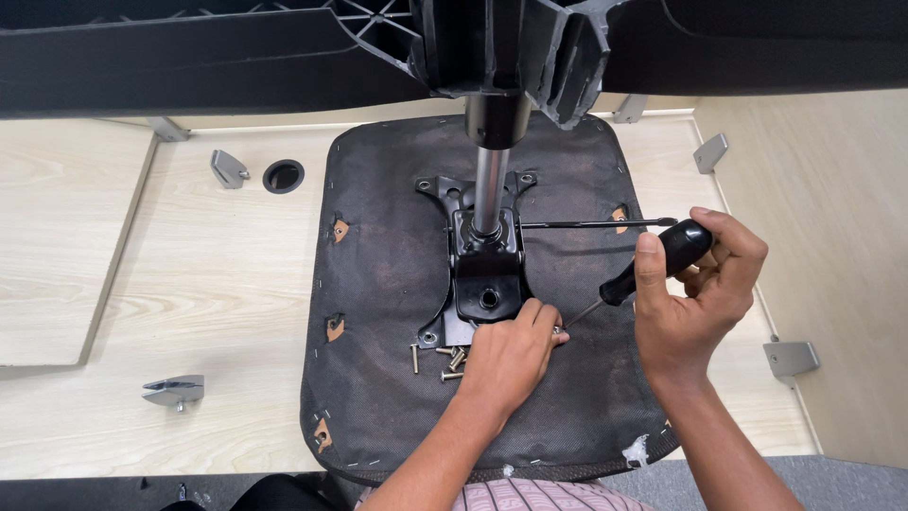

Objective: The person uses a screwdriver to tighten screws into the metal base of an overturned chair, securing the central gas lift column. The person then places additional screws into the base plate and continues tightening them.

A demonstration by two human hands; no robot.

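An upturned chair seat (pixel 388 284) covered in black fabric lies on a pale wooden desk (pixel 208 284). A black metal mechanism plate (pixel 484 274) is mounted on it, with a chrome gas column (pixel 489 194) rising toward the star base (pixel 511 47). My right hand (pixel 695 293) grips a black-handled screwdriver (pixel 653 265), its tip pointing at the plate's near-right corner. My left hand (pixel 511 355) rests there, fingertips pinched at the screwdriver tip; what they hold is hidden. Several loose screws (pixel 445 361) lie on the fabric just left of that hand.
A thin black lever rod (pixel 596 223) sticks out right from the mechanism. Grey metal brackets (pixel 175 390) (pixel 790 358) (pixel 227 168) sit on the desk, and a round cable hole (pixel 283 176) is at the back left. Wooden partitions stand left and right.
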